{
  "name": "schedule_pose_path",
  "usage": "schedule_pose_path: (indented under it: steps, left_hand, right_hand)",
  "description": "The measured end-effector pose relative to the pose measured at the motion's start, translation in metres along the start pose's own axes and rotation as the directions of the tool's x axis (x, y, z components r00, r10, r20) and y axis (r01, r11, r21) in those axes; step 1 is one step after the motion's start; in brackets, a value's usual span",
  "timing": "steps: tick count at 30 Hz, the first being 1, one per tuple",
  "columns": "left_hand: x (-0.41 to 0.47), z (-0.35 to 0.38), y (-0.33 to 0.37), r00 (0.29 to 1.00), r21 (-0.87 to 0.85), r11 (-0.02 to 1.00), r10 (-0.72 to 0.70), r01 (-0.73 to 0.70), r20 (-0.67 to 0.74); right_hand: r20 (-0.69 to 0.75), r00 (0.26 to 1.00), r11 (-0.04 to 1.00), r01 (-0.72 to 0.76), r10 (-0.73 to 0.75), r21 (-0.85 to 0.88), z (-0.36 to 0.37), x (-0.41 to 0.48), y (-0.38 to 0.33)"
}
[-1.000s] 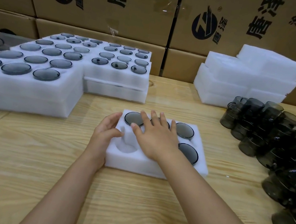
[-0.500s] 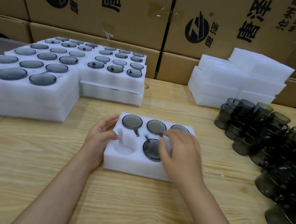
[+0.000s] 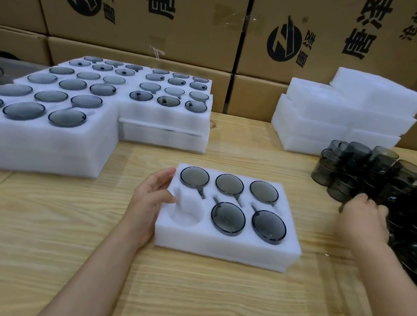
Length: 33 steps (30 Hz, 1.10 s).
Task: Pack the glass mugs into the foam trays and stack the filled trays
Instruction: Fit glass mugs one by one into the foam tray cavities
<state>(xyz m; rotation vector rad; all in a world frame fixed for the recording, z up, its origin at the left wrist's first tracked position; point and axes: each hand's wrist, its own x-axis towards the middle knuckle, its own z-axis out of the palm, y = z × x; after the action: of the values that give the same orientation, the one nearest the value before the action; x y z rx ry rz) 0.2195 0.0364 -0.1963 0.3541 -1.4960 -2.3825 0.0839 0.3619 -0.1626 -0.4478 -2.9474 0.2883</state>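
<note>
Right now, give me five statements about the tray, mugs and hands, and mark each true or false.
1. The tray holds five mugs. True.
2. Its empty pocket is at the far right. False: it is at the near left.
3. The left hand holds the tray's left edge. True.
4. The right hand presses a mug into the tray. False: it is off to the right, at the loose mugs.
5. Filled trays stand stacked to the tray's left. True.
</note>
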Motion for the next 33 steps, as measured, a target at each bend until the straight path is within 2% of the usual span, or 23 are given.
schedule_pose_path:
  steps: [6,10,14,16,18,21,24,27,30,33]
  left_hand:
    - [0.002,0.000,0.000,1.000,0.003,1.000,-0.011,0.011,-0.023]
    - [0.003,0.000,-0.001,0.999,0.017,1.000,-0.012,0.012,-0.038]
    - [0.004,0.001,-0.002,0.999,0.008,1.000,-0.008,0.008,-0.043]
    - [0.003,0.001,-0.002,0.999,0.006,1.000,0.001,-0.001,-0.035]
    - [0.003,0.001,-0.001,1.000,0.010,1.000,0.010,-0.010,-0.018]
    - [0.004,0.000,-0.002,1.000,0.022,1.000,0.017,-0.017,-0.008]
    - [0.005,-0.001,-0.003,1.000,0.042,0.999,0.023,-0.023,-0.006]
    - [0.006,-0.001,-0.004,0.999,0.073,0.996,0.045,-0.045,0.005]
    - [0.004,0.001,-0.004,0.995,0.067,0.993,0.096,-0.097,0.018]
    - [-0.002,0.004,0.001,0.962,0.216,0.940,0.273,-0.264,-0.011]
  right_hand:
    - [-0.029,0.999,0.970,0.016,-0.023,-0.241,-0.013,0.017,0.000]
    - [-0.118,0.980,0.921,0.105,-0.160,-0.375,-0.013,0.019,-0.001]
    - [-0.124,0.958,0.948,0.228,-0.260,-0.221,-0.007,0.009,-0.008]
    - [-0.043,0.970,0.965,0.234,-0.241,-0.122,-0.006,0.000,-0.012]
    - [0.050,0.965,0.960,0.260,-0.256,-0.109,-0.003,-0.011,-0.012]
    - [0.062,0.955,0.953,0.295,-0.291,-0.072,0.001,-0.026,-0.008]
    - [-0.020,0.966,0.965,0.257,-0.256,0.051,0.003,-0.041,-0.005]
    - [-0.168,0.966,0.955,0.227,-0.196,0.190,-0.004,-0.058,-0.007]
    - [-0.363,0.915,0.886,0.307,-0.175,0.348,-0.020,-0.081,-0.020]
    - [-0.493,0.847,0.764,0.448,-0.198,0.465,-0.038,-0.110,-0.048]
